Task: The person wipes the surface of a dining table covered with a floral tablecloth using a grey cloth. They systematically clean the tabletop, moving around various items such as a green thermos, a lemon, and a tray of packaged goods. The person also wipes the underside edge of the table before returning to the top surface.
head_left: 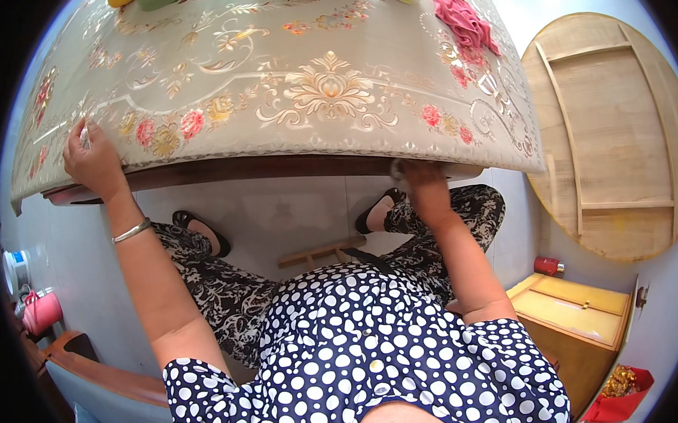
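Over the wooden table [254,169] lies the flowered tablecloth [273,86], which could slip crooked if I pull unevenly, while my left hand [95,162] pinches a small white thing [85,138] and my blurred right hand [427,192] I cannot tell.

Pale, glossy tiles covered the floor [317,220], a thin joint line showing between them and soft reflections lying on the sheen. On the right stood a large round wooden board [615,124] with battens fixed across its face, in bright, whitish light. Near it sat a low yellow cabinet [574,307] with a brown side and a small knob, a red cylinder [546,266] just beyond it and a red bag [612,411] close by. On the left were a wooden-framed seat [127,383] with blue-grey upholstery, a pink container [42,313] and a white bucket [16,271]
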Tool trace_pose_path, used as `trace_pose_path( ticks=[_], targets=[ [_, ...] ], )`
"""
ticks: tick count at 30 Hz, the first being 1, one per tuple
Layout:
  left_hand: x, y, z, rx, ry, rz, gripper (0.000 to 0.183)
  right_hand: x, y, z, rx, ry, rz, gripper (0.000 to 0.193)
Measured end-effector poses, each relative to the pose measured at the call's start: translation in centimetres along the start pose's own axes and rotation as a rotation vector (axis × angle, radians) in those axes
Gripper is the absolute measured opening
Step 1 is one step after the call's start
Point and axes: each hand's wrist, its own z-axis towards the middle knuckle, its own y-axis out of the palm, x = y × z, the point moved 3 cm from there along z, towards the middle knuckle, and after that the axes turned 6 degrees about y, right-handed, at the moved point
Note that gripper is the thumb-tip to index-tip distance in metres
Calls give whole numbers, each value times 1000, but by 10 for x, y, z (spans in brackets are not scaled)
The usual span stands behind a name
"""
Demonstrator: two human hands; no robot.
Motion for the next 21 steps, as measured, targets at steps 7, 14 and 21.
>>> trace_pose_path(
  ticks=[7, 14, 21],
  targets=[
    [0, -2, 2, -17, -64, 10, 23, 119, -1, -19, -283, 412, -223, 47],
    [1, -2, 3, -13, -79, -30, 23, 128, 23, -20, -164, 508, -370, 38],
    [7, -4, 2, 7, -75, -6, 22, 36, 23, -1, 163, 102, 35, 42]
  ],
)
